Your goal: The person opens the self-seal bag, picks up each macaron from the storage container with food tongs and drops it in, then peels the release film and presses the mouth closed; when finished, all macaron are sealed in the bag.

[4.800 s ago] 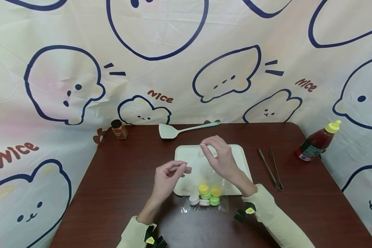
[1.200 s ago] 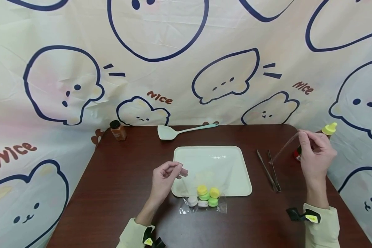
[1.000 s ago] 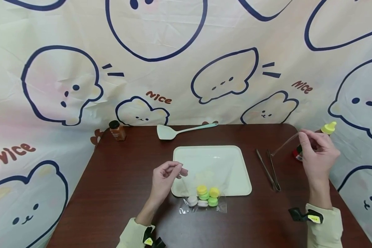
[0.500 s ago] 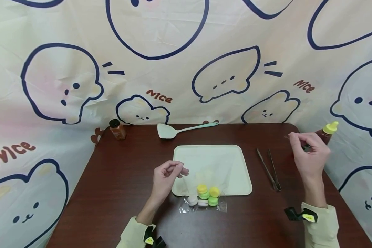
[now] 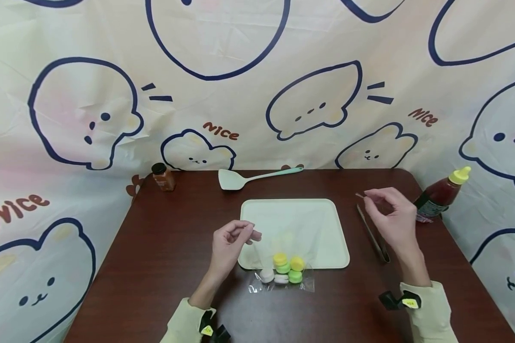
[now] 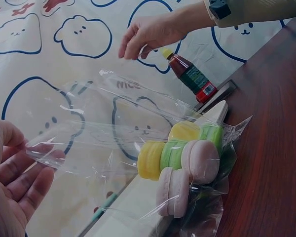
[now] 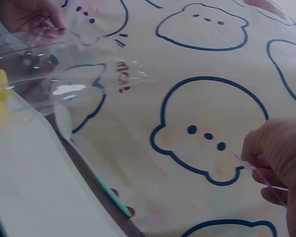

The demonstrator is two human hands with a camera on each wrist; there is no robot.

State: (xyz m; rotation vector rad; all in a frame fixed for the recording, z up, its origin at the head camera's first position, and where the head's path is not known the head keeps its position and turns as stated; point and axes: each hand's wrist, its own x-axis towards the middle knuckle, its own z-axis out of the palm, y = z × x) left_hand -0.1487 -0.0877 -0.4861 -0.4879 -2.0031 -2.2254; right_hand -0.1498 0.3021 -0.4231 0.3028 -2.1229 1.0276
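Observation:
My left hand (image 5: 229,245) pinches the upper edge of a clear plastic bag (image 6: 103,148) between thumb and fingers. Several macarons (image 6: 150,160), yellow, green and pale pinkish white, lie in the bag's bottom. That end rests at the front edge of a white tray (image 5: 257,209), and the bag's mouth rises toward my left fingers. To the right, above the tongs (image 5: 371,233), my right hand (image 5: 392,219) pinches a thin clear strip (image 7: 269,182) by thumb and fingertips. One arm of the tongs is partly hidden behind that hand.
A pale green spatula (image 5: 231,180) lies along the table's back edge. A small brown jar (image 5: 163,177) with a black lid stands at the back left. On the right is a red sauce bottle (image 5: 439,195) with a yellow cap. A printed cloth (image 5: 249,109) hangs behind the table.
My right hand went from above the tray out to the sauce bottle, pinching the strip, and has since come back left over the tongs. My left hand stays at the bag.

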